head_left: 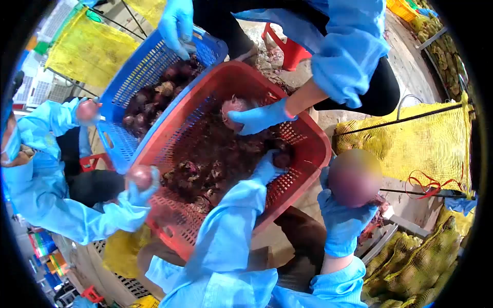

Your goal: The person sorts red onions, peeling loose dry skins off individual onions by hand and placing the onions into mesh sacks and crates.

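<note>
My right hand [345,226], in a blue glove, holds up a large round red onion [354,177] at the right, outside the basket; its surface looks blurred. Inside the red basket [314,134], near its right end, my left hand [268,168], also gloved, has its fingers closed around a darker red onion [281,159]. Loose onion skins and dark onions [215,164] lie across the basket's bottom. A co-worker's gloved hand [262,118] reaches into the same basket from above and grips another red onion [233,112].
A blue basket [120,149] with several red onions stands against the red one. A co-worker's hand [177,28] hangs over it. At the left, another person holds an onion [139,177] and a second onion [87,111]. Yellow mesh sacks [411,143] and a red stool [290,51] stand around.
</note>
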A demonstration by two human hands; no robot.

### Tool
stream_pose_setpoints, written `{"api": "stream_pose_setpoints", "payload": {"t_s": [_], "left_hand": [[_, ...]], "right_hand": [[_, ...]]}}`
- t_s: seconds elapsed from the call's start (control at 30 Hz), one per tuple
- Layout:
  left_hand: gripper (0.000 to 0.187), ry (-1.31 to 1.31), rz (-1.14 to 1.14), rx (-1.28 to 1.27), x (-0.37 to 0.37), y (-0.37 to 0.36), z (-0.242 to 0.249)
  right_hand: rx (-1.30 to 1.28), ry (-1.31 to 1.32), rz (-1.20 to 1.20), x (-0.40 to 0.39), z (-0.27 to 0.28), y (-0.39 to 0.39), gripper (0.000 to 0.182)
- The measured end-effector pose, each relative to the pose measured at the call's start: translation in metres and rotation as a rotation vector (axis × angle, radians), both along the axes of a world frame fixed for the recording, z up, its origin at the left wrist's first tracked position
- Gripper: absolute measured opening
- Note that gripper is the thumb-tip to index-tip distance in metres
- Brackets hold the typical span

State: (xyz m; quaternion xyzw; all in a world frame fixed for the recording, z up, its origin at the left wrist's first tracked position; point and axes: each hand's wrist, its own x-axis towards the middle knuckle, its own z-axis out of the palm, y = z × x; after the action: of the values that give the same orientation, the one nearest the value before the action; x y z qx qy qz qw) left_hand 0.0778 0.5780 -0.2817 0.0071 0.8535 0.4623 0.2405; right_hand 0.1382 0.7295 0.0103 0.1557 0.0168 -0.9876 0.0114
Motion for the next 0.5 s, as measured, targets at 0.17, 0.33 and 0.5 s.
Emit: {"api": "stream_pose_setpoints", "payload": {"t_s": [0.17,0.33,0.5], "left_hand": [[0.065,-0.518,0.682,1.261,0.061,-0.058,0.098],[0.06,-0.749,0.717,1.732,0.104,-0.085,0.202],[0.057,-0.699,0.58,1.768,0.136,-0.095,0.244]], "right_hand": [[0.062,-0.003,0.002,-0.002,-0.006,0.008,0.072],[0.419,0.033,-0.094,-0.006,-0.028,0.01,0.07],[0.49,0.102,-0.16,0.021,-0.009,0.023,0.065]]}}
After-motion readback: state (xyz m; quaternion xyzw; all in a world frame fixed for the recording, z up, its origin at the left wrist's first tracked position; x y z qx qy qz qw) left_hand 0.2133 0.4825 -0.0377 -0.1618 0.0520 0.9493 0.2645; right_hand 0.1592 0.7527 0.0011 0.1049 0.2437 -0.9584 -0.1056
